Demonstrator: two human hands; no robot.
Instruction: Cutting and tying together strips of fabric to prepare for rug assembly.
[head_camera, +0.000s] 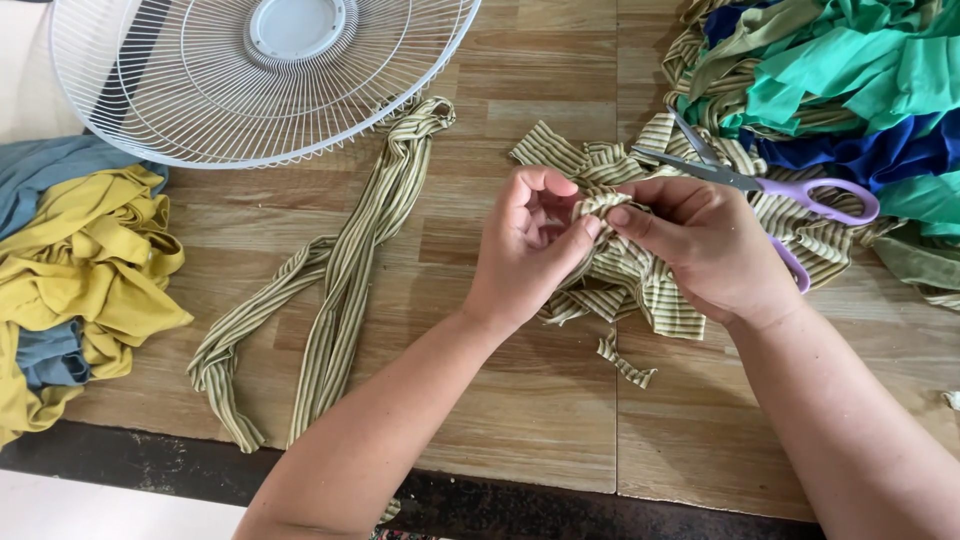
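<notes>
My left hand and my right hand meet over the middle of a wooden board. Both pinch the same bunched piece of green-and-cream striped fabric, which hangs down below the fingers. Purple-handled scissors lie just behind my right hand, blades pointing left, partly hidden by the hand. A long knotted loop of the same striped cloth strips lies flat to the left of my left hand.
A white wire fan guard rests at the upper left. Yellow and blue-grey cloth is heaped at the left edge. A pile of green, blue and striped cloth fills the upper right. A small striped scrap lies below my hands.
</notes>
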